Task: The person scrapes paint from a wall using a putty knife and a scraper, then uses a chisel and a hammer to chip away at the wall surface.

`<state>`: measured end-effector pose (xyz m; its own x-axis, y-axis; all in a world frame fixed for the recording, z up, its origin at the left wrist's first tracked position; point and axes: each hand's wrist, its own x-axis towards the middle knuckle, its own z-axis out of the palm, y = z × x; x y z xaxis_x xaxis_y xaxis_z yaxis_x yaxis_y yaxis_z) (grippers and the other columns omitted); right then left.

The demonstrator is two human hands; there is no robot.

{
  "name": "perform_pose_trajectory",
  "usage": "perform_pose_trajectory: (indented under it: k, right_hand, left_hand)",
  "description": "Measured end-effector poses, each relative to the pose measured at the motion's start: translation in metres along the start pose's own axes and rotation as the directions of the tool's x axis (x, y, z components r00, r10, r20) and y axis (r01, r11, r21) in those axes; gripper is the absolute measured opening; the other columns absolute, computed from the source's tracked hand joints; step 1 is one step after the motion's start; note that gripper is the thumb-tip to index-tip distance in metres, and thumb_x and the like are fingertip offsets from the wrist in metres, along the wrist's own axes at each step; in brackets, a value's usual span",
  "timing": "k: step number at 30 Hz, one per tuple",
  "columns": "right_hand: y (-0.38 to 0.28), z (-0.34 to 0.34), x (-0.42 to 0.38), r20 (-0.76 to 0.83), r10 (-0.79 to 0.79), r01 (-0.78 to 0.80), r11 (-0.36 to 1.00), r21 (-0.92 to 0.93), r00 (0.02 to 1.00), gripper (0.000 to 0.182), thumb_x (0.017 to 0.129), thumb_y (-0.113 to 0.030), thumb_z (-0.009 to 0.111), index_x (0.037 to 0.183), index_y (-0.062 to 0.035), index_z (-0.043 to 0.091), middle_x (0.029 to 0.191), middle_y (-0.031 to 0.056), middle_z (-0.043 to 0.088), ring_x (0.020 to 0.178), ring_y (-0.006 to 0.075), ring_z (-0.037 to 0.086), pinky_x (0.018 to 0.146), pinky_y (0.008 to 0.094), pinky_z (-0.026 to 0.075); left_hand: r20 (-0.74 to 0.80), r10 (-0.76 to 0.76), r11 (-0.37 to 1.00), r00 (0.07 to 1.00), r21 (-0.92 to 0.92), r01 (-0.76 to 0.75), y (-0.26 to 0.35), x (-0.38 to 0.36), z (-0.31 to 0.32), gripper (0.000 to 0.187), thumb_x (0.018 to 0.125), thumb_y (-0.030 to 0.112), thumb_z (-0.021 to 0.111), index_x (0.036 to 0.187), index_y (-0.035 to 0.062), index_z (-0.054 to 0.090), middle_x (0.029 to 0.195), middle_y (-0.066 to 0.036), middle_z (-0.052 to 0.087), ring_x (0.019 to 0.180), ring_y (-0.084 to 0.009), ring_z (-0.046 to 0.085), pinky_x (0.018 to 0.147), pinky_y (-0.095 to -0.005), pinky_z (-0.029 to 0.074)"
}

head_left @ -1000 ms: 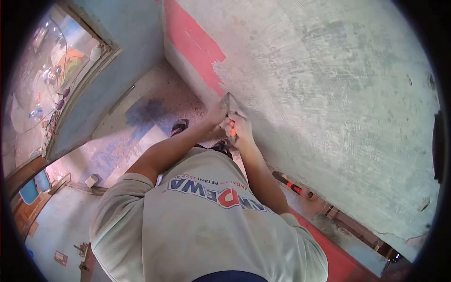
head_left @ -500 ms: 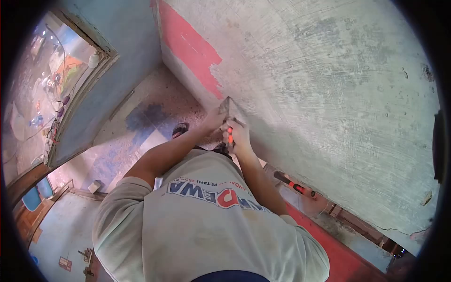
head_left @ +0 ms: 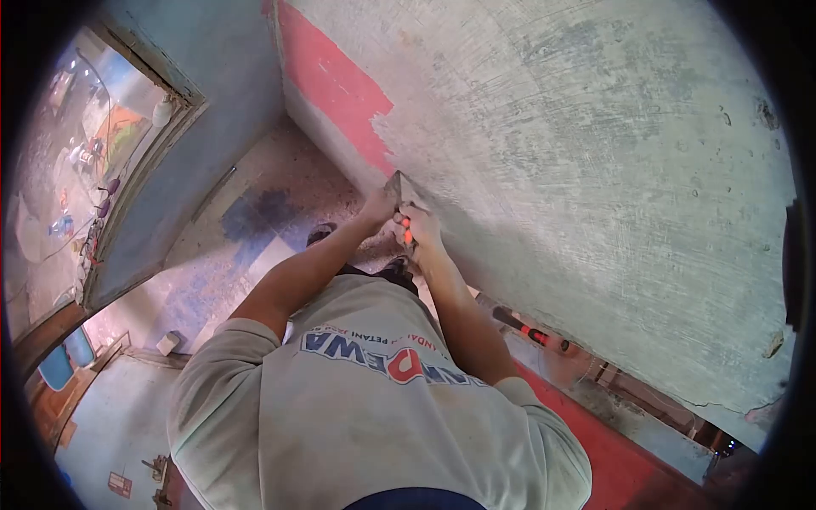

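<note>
My right hand (head_left: 423,228) is closed around the orange-and-dark handle of a scraper (head_left: 407,231). The scraper's flat grey blade (head_left: 399,182) is against the wall (head_left: 578,187), just below a patch of pink paint (head_left: 333,89). Closed at the blade's near side, my left hand (head_left: 380,209) grips the scraper too, though its fingertips are partly hidden. Around the pink patch the wall is pale and scratched.
A black-and-red handled tool (head_left: 531,331) lies on a ledge to my right, beside a red surface (head_left: 612,442). Blue-stained floor (head_left: 255,217) spreads ahead around my feet. A framed opening (head_left: 144,170) stands at left, with a small pale block (head_left: 168,343) near it.
Both hands and the scraper sit slightly further left in the view, which has itself shifted a little. The grip and the pink patch look much the same.
</note>
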<state>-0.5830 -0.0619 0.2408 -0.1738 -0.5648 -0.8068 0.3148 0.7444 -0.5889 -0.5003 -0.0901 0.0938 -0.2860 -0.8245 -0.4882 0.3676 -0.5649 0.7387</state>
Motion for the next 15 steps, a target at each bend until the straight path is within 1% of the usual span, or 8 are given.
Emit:
perform_pose_trajectory:
  k: [2, 3, 6, 7, 10, 11, 14, 15]
  right_hand:
    - [0.017, -0.002, 0.037, -0.014, 0.050, -0.050, 0.999, 0.005, 0.999, 0.009, 0.093, -0.013, 0.064, 0.085, -0.0078, 0.063, 0.064, 0.0015, 0.056, 0.044, 0.0126, 0.049, 0.039, 0.0281, 0.039]
    - [0.022, 0.004, 0.041, -0.028, 0.037, -0.036, 0.999, 0.014, 0.999, 0.009, 0.092, -0.012, 0.064, 0.085, -0.0077, 0.063, 0.064, 0.0017, 0.056, 0.044, 0.0130, 0.049, 0.039, 0.0283, 0.039]
    - [0.021, 0.006, 0.013, -0.006, -0.045, 0.045, 0.999, 0.020, 0.999, 0.009, 0.091, -0.011, 0.064, 0.084, -0.0069, 0.063, 0.065, 0.0035, 0.057, 0.043, 0.0141, 0.050, 0.039, 0.0283, 0.038]
    - [0.024, 0.002, 0.008, 0.013, -0.069, 0.069, 0.997, 0.028, 0.998, 0.008, 0.092, -0.010, 0.064, 0.084, -0.0069, 0.063, 0.065, 0.0034, 0.057, 0.043, 0.0142, 0.050, 0.039, 0.0281, 0.038]
    - [0.022, 0.004, 0.036, 0.012, -0.073, 0.073, 0.997, -0.003, 0.997, 0.009, 0.093, -0.009, 0.063, 0.084, -0.0061, 0.062, 0.065, 0.0036, 0.057, 0.043, 0.0144, 0.050, 0.038, 0.0293, 0.039]
    - [0.021, 0.014, 0.041, -0.015, -0.051, 0.051, 0.999, 0.010, 0.999, 0.009, 0.093, -0.009, 0.063, 0.084, -0.0062, 0.062, 0.065, 0.0036, 0.057, 0.043, 0.0145, 0.050, 0.038, 0.0294, 0.039]
    - [0.017, 0.015, 0.028, -0.013, -0.029, 0.029, 0.997, 0.065, 1.000, 0.011, 0.093, -0.009, 0.063, 0.083, -0.0064, 0.061, 0.064, 0.0034, 0.056, 0.042, 0.0145, 0.050, 0.037, 0.0294, 0.038]
    - [0.018, 0.014, 0.020, 0.002, -0.029, 0.029, 0.995, 0.090, 1.000, 0.011, 0.093, -0.009, 0.063, 0.082, -0.0065, 0.061, 0.064, 0.0032, 0.056, 0.042, 0.0146, 0.050, 0.037, 0.0294, 0.038]
  left_hand:
    - [0.013, -0.137, 0.989, 0.990, 0.054, 0.136, 0.004, 0.018, -0.021, 0.015, 0.095, 0.006, 0.056, 0.095, 0.0017, 0.071, 0.077, -0.005, 0.069, 0.060, -0.0144, 0.062, 0.056, -0.0301, 0.049]
    - [0.086, -0.120, 0.991, 0.989, 0.078, 0.114, -0.001, 0.024, -0.033, 0.016, 0.095, 0.006, 0.056, 0.098, 0.0012, 0.070, 0.080, -0.006, 0.071, 0.062, -0.0153, 0.065, 0.057, -0.0299, 0.051]
    - [0.147, -0.037, 0.999, 0.988, 0.038, 0.032, 0.005, 0.000, -0.025, 0.016, 0.094, 0.008, 0.056, 0.097, 0.0002, 0.070, 0.079, -0.007, 0.070, 0.062, -0.0160, 0.066, 0.056, -0.0300, 0.052]
    - [0.012, 0.103, 0.995, 0.995, 0.000, -0.103, 0.001, -0.004, -0.012, 0.016, 0.095, 0.008, 0.056, 0.097, -0.0015, 0.069, 0.079, -0.009, 0.070, 0.061, -0.0174, 0.067, 0.054, -0.0309, 0.052]
    - [0.033, -0.111, 0.994, 0.993, 0.027, 0.110, 0.024, -0.003, -0.015, 0.017, 0.094, 0.008, 0.056, 0.095, -0.0024, 0.070, 0.076, -0.010, 0.069, 0.059, -0.0187, 0.066, 0.054, -0.0326, 0.052]
    - [0.027, -0.146, 0.988, 0.989, 0.061, 0.144, -0.001, 0.024, -0.033, 0.017, 0.095, 0.008, 0.057, 0.092, -0.0021, 0.070, 0.073, -0.009, 0.068, 0.057, -0.0192, 0.066, 0.053, -0.0333, 0.052]
    - [0.088, -0.108, 0.994, 0.990, 0.019, 0.106, -0.001, 0.023, -0.037, 0.018, 0.095, 0.010, 0.058, 0.091, -0.0014, 0.071, 0.071, -0.008, 0.068, 0.056, -0.0179, 0.064, 0.052, -0.0322, 0.051]
    - [0.095, -0.079, 0.996, 0.992, 0.042, 0.075, 0.034, -0.010, -0.018, 0.017, 0.095, 0.009, 0.058, 0.092, -0.0010, 0.072, 0.072, -0.006, 0.068, 0.056, -0.0163, 0.063, 0.053, -0.0298, 0.048]
